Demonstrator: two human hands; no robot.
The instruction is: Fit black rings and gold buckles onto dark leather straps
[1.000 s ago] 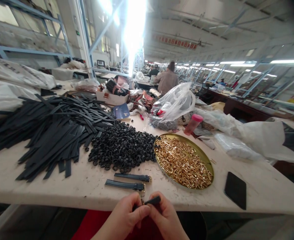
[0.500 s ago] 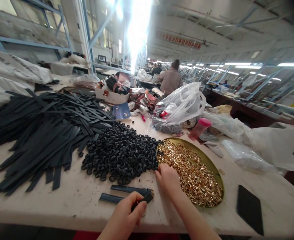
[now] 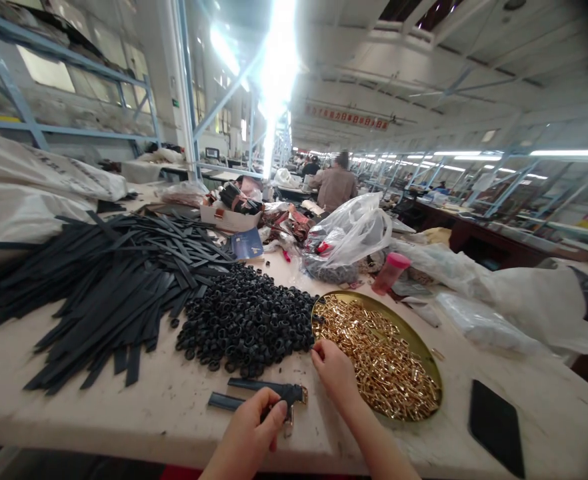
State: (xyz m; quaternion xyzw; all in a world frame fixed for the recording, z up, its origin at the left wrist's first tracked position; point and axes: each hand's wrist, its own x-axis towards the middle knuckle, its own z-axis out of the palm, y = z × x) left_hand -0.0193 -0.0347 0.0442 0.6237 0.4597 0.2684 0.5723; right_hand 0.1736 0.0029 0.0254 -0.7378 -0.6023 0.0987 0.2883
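the left hand (image 3: 254,430) pinches the dark end of a strap with buckle (image 3: 288,395) between thumb and fingers, low at the near edge of the tabletop (image 3: 124,413), much as it did half a second ago, though a second ago both hands were together below the edge working that strap. the right hand (image 3: 335,370) has stayed out at the near left rim of the gold tray (image 3: 431,363), its fingers curled together over the gold buckles (image 3: 381,363); whether it has one pinched cannot be told. it sits a touch closer to the pile of black loops (image 3: 247,320) than in the frame before. two finished straps (image 3: 247,393) lie flat on the tabletop just beyond the left hand, in the same place as earlier. to the left spreads a heap of dark strap blanks (image 3: 109,287). a black phone (image 3: 498,427) lies right of the tray, well apart from the hands. behind the tray stand a pink-capped bottle (image 3: 389,272) and a clear plastic bag (image 3: 349,233), and farther off a person (image 3: 337,183) works with their back turned.
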